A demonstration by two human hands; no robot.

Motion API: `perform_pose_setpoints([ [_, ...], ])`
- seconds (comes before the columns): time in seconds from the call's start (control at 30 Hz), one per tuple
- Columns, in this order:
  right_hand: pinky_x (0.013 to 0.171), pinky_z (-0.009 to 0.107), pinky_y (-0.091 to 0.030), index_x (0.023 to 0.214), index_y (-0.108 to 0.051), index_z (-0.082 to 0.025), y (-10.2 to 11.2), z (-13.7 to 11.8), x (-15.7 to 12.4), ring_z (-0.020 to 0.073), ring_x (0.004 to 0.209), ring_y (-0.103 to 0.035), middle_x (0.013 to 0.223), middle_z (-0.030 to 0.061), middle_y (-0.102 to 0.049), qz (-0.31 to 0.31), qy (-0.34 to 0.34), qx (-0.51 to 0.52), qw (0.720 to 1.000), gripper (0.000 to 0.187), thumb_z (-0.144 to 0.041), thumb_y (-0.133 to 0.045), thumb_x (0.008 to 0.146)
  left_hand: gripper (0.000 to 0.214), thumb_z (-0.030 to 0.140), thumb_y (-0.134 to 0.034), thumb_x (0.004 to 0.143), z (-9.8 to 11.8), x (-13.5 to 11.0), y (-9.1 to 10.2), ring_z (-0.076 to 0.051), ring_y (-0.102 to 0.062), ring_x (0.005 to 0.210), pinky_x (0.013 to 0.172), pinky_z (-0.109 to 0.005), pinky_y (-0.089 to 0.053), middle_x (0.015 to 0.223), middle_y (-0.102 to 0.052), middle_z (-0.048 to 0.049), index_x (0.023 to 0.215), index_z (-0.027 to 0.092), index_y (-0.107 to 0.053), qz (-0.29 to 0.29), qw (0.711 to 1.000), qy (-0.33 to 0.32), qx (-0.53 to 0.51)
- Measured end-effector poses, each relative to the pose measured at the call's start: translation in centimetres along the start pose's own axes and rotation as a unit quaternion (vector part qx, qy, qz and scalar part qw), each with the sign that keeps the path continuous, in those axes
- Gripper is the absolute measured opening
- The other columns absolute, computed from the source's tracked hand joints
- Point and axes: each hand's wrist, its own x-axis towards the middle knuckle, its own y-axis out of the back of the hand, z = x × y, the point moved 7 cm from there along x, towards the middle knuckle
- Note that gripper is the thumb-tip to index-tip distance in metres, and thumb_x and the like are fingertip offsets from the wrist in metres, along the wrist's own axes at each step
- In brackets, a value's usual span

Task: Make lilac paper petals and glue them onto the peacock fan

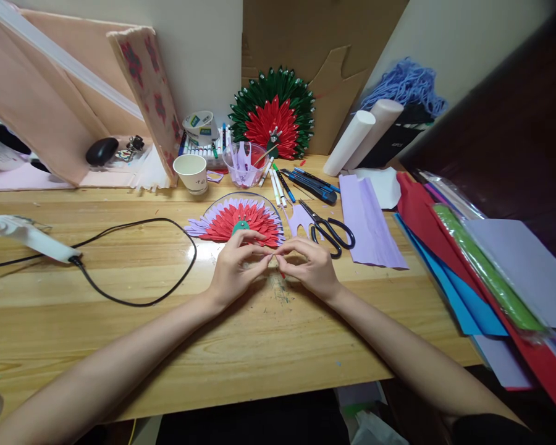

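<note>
My left hand (243,266) and my right hand (311,266) meet fingertip to fingertip just above the table, in front of the paper peacock fan. Both are closed in a pinch. A small red piece (282,274) pokes out below the right fingertips; its kind is hidden by the fingers. Whatever the left fingertips pinch is too small to make out. Behind the hands lies the half-round fan (243,222) with purple and red petals and a green body. Black-handled scissors (331,232) rest open to the right, beside cut purple paper (301,217).
Purple crepe paper (370,225) and stacked coloured sheets (467,309) lie right. A box cutter (310,185), markers (278,188), a plastic bowl (244,167) and a paper cup (191,173) stand behind. A white glue gun (32,238) with its black cord (139,304) lies left.
</note>
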Motion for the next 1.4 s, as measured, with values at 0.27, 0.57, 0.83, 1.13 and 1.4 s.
perform_pose_setpoints([
  [0.27,0.065,0.029,-0.048,0.074,-0.061,-0.019,1.8,0.7,0.3,0.0148,0.067,-0.059,0.071,0.0021,-0.064,0.039,-0.01,-0.036,0.999,0.007,-0.013,-0.058,0.074,0.007,0.017,-0.063,0.074,0.0,0.0,0.7,-0.016,-0.055,0.09,0.077,-0.031,-0.049,0.094,-0.056,-0.0059,0.08,0.018,-0.067,0.033,0.999,0.007,0.01],
  [0.57,0.066,0.027,-0.053,0.086,-0.065,-0.018,0.1,0.8,-0.2,0.0136,0.071,-0.063,0.082,0.0035,-0.066,-0.032,-0.081,0.088,0.992,0.011,-0.022,-0.062,0.076,0.014,0.017,-0.064,0.075,0.1,-0.1,0.6,-0.014,-0.057,0.085,0.074,-0.029,-0.049,0.091,-0.058,-0.0049,0.087,0.021,-0.069,0.031,0.999,-0.015,0.009],
  [0.83,0.069,0.03,-0.055,0.079,-0.066,-0.018,-0.2,1.9,-0.5,0.0151,0.075,-0.065,0.081,0.0037,-0.068,-0.021,-0.133,0.175,0.975,0.008,-0.025,-0.064,0.074,0.016,0.017,-0.062,0.077,0.1,-0.3,0.1,-0.014,-0.063,0.077,0.069,-0.028,-0.051,0.086,-0.069,-0.0054,0.09,0.021,-0.069,0.002,0.998,-0.013,-0.057],
  [1.13,0.074,0.033,-0.054,0.076,-0.066,-0.017,-0.2,1.8,-0.4,0.0167,0.078,-0.064,0.081,0.0055,-0.068,-0.012,-0.126,0.182,0.975,0.006,-0.022,-0.064,0.074,0.016,0.017,-0.063,0.075,-0.4,-0.3,0.0,-0.014,-0.064,0.075,0.067,-0.027,-0.053,0.084,-0.07,-0.0064,0.088,0.02,-0.07,0.002,0.993,0.025,-0.117],
  [1.4,0.072,0.032,-0.055,0.077,-0.064,-0.017,-0.8,2.3,-0.7,0.0157,0.077,-0.064,0.081,0.0049,-0.067,-0.012,-0.154,0.209,0.966,0.008,-0.023,-0.066,0.073,0.013,0.014,-0.063,0.074,-0.2,-0.1,0.4,-0.014,-0.064,0.074,0.065,-0.026,-0.053,0.081,-0.07,-0.0077,0.084,0.018,-0.071,0.013,0.991,0.028,-0.131],
])
